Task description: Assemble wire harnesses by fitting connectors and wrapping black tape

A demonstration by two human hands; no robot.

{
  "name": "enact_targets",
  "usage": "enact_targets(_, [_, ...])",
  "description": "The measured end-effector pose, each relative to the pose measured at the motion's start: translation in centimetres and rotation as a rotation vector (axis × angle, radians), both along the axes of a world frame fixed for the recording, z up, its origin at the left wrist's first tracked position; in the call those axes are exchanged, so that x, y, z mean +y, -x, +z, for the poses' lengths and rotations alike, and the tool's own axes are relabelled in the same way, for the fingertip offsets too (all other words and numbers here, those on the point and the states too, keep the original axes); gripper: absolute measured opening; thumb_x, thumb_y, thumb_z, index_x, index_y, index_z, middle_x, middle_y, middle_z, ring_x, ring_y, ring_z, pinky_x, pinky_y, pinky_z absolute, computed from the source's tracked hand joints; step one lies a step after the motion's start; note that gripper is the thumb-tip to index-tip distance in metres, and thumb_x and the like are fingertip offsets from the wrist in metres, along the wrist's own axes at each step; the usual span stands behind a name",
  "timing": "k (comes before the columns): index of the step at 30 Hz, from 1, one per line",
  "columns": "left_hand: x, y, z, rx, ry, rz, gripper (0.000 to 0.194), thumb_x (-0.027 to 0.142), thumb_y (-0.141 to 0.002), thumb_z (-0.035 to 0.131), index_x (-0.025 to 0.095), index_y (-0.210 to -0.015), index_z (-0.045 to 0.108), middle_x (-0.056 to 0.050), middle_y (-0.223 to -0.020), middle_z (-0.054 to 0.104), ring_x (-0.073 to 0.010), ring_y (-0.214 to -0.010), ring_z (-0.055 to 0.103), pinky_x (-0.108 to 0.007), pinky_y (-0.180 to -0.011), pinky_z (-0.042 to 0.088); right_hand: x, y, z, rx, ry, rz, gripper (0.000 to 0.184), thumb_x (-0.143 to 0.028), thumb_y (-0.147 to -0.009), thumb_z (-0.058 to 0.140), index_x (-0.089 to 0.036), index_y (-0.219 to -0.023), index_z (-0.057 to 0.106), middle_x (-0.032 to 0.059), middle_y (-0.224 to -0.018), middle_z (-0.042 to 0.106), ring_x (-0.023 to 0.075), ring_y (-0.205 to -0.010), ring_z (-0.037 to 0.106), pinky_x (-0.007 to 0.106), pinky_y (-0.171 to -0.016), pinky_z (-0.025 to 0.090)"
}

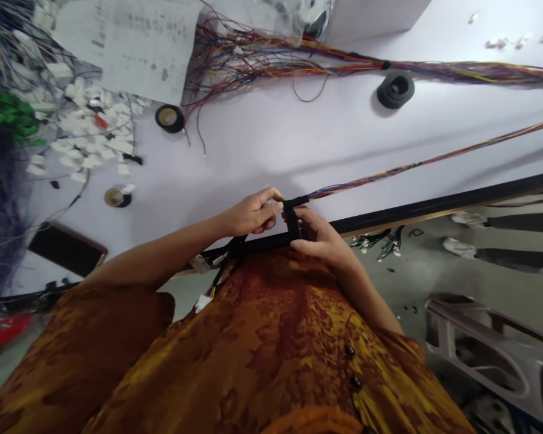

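Observation:
A thin bundle of coloured wires (366, 180) runs from the right side of the table to my hands, its near end wrapped in black tape (297, 201). My left hand (259, 212) pinches the wrapped end between thumb and forefinger. Just right of it, my right hand (317, 234) is closed round a roll of black tape (304, 229), partly hidden by the fingers. A strip of tape (292, 222) stretches between the roll and the bundle. Below my left hand, a dark wrapped length hangs past the table edge to a white connector (203, 302).
A thicker wire harness (434, 71) lies along the back. Tape rolls (395, 90) stand about the table (248, 138). White connectors (95, 144), a printed sheet (136, 48) and a phone (67, 248) lie left. A plastic stool (484, 343) and another person's legs (516, 241) are at right.

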State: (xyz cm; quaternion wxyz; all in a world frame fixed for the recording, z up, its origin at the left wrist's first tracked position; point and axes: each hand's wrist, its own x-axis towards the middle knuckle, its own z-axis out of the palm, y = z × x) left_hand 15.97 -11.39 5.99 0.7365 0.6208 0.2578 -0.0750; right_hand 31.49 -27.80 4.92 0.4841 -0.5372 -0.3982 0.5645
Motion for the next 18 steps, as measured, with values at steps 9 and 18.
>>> enact_targets(9, [-0.7,0.7,0.1,-0.099,-0.398,-0.111,0.03,0.033,-0.098,0.047,0.013,-0.109,0.065,-0.003,-0.081,0.064,-0.0067,-0.058,0.059,-0.018,-0.058,0.05,2.7,2.4,-1.1,0.101,0.227,-0.289,0.04,-0.059,-0.087,0.059,-0.021,-0.079,0.065,0.007,-0.077,0.068,0.0225,-0.085,0.065,0.037,-0.079,0.054])
enact_targets(18, [-0.8,1.7,1.3,-0.136,-0.654,-0.209,0.034,0.022,-0.093,0.052,0.018,-0.123,0.067,-0.007,-0.107,0.072,-0.0184,-0.098,0.066,-0.031,-0.093,0.051,1.7,0.9,-1.1,0.112,0.332,-0.207,0.047,-0.065,-0.087,0.057,-0.02,-0.084,0.071,0.0078,-0.074,0.07,0.0217,-0.074,0.067,0.036,-0.072,0.055])
